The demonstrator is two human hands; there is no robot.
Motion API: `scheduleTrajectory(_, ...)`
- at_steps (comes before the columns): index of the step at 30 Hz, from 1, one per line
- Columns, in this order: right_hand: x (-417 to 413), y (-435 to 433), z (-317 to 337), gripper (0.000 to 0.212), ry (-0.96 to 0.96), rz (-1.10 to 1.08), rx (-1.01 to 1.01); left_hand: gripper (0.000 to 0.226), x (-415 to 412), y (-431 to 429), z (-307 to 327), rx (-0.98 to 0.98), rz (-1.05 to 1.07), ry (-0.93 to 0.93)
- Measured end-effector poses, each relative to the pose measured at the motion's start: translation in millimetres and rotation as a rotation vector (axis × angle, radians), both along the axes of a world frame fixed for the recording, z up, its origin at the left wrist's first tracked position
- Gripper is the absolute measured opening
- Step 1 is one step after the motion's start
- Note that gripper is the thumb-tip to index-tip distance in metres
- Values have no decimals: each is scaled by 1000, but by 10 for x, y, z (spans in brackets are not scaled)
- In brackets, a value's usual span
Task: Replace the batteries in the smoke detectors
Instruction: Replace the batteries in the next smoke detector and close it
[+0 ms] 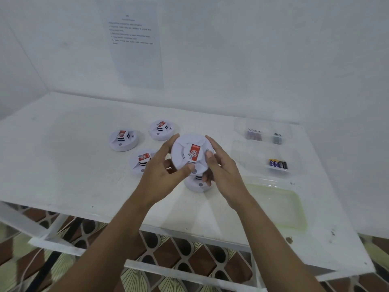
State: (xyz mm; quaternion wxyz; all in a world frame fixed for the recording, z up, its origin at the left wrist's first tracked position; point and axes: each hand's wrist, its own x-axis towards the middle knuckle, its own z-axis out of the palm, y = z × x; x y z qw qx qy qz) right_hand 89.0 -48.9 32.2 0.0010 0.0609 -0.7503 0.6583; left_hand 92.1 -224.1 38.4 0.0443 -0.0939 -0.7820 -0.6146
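Observation:
I hold a round white smoke detector (190, 151) with a red label above the white table (63, 165). My left hand (166, 175) grips its left edge and my right hand (221, 167) its right edge. Several more detectors lie on the table: one (123, 140) at the left, one (162, 129) behind it, one (141, 161) partly behind my left hand, and one (196, 184) under my hands. Batteries (277, 164) lie in a clear tray (248, 157) to the right.
A farther clear tray (242, 125) holds more batteries (255, 134). A pale green tray (280, 207) sits near the table's front right. A printed sheet (136, 43) hangs on the white wall behind. The table's front edge runs above a patterned floor.

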Motion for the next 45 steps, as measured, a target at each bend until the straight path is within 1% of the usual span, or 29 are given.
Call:
scheduleTrajectory(2,-12,-5,-2,45,-15,2,-3,74,4,9,8,-1,-15,1)
scheduleTrajectory(11,39,-38,27,55,2,69,-26,71,20,-23,68,56,-12,32)
scheduleTrajectory(17,53,-66,52,54,3,64,-3,65,57,-56,95,84,-20,30)
scheduleTrajectory(45,164,-187,101,50,6,32,59,69,80,-201,76,38,-45,-23)
